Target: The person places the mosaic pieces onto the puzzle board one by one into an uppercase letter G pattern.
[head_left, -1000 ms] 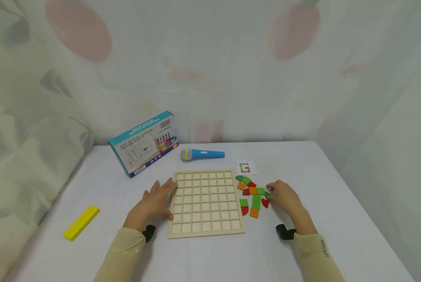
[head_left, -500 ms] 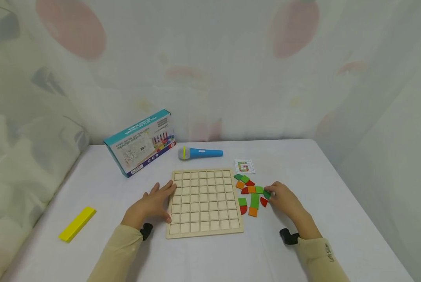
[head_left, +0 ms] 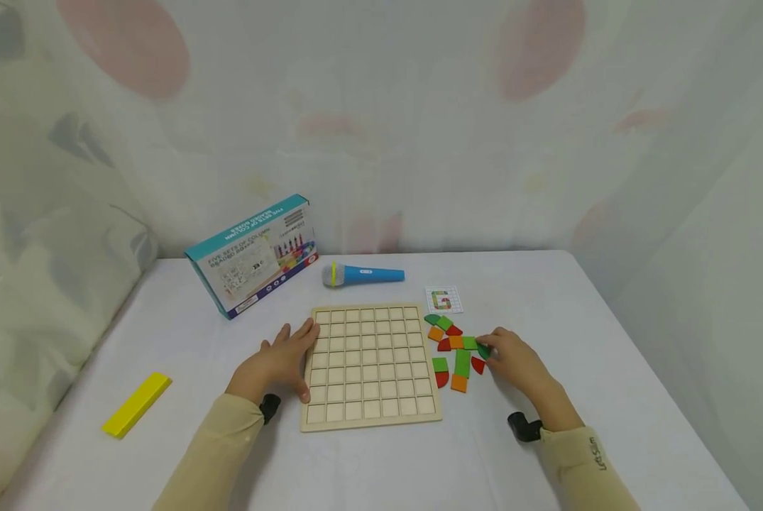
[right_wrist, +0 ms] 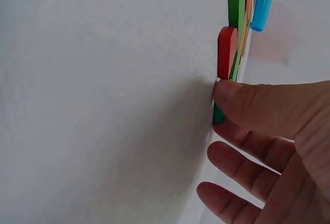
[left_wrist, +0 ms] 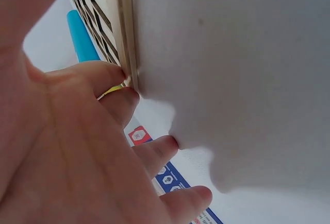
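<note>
My left hand (head_left: 277,365) lies along the left edge of a wooden grid board (head_left: 371,426), its fingers spread and touching the rim. In the left wrist view, fingertips (left_wrist: 121,74) meet the board's side. On the right, my right hand (head_left: 514,362) pinches a dark green quarter-circle piece (right_wrist: 219,115) between thumb and index finger; the piece is on the table. Around it lie a red quarter-circle piece (head_left: 478,365), a light green square (head_left: 469,343), an orange square (head_left: 459,383) and several other coloured pieces.
A card with a coloured G pattern (head_left: 443,299) lies behind the pieces. Behind the board is a blue toy microphone (head_left: 373,275). A box (head_left: 256,259) stands at the back left, and a yellow bar (head_left: 137,405) lies at the left.
My right hand's thumb and index finger have closed on the dark green quarter-circle piece. The left hand stays at the board's edge. The head view has shifted slightly.
</note>
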A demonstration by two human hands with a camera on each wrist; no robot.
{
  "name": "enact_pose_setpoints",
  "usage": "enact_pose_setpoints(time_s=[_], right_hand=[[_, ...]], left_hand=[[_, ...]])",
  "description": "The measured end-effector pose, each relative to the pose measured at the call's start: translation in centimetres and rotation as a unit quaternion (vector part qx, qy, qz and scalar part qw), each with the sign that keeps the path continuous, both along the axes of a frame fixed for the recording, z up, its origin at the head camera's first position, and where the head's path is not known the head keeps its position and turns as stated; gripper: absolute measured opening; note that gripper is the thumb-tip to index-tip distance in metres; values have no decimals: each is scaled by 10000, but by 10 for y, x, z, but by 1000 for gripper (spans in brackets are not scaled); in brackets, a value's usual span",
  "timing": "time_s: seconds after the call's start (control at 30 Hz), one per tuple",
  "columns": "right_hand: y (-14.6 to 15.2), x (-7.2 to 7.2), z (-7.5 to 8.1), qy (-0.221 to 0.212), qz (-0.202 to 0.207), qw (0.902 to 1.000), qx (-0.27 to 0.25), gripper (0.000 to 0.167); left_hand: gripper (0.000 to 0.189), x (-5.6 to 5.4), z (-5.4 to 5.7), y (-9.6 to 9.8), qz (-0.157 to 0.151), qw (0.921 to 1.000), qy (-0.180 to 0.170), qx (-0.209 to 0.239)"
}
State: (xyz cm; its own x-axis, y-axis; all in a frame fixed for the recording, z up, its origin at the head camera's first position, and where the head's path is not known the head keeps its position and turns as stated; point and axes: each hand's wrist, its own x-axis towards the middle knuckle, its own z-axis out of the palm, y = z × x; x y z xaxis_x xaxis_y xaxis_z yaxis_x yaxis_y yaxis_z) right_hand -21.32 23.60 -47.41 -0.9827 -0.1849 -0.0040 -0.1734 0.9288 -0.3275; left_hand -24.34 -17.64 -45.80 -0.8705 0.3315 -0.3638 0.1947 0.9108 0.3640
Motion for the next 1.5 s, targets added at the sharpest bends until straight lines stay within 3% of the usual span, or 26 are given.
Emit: enact_pose_setpoints(time_s=[0.3, 0.57, 0.87, 1.07, 1.23, 1.5], right_hand=[[0, -1, 4, -157, -66, 9996, 230, 32], [0, -4, 4, -33, 7, 9993, 385, 26], [-1, -11, 3, 123, 259, 9982, 536, 24], [-7, -16, 9, 267, 197, 9986, 404, 23], [-33, -23, 25, 655, 313, 9973, 74, 25], [-103, -41, 43, 1358, 1092, 9847, -33, 23]], left_hand=[[137, -5, 5, 2, 17, 9999, -116, -50], [137, -6, 1, 0, 44, 9999, -89, 24], [136, -2, 4, -3, 127, 9999, 1, 68], [134, 2, 9, -3, 97, 9999, 40, 123], [134, 1, 5, -3, 79, 9997, 130, 181], [134, 1, 2, 1, 141, 9997, 75, 205]])
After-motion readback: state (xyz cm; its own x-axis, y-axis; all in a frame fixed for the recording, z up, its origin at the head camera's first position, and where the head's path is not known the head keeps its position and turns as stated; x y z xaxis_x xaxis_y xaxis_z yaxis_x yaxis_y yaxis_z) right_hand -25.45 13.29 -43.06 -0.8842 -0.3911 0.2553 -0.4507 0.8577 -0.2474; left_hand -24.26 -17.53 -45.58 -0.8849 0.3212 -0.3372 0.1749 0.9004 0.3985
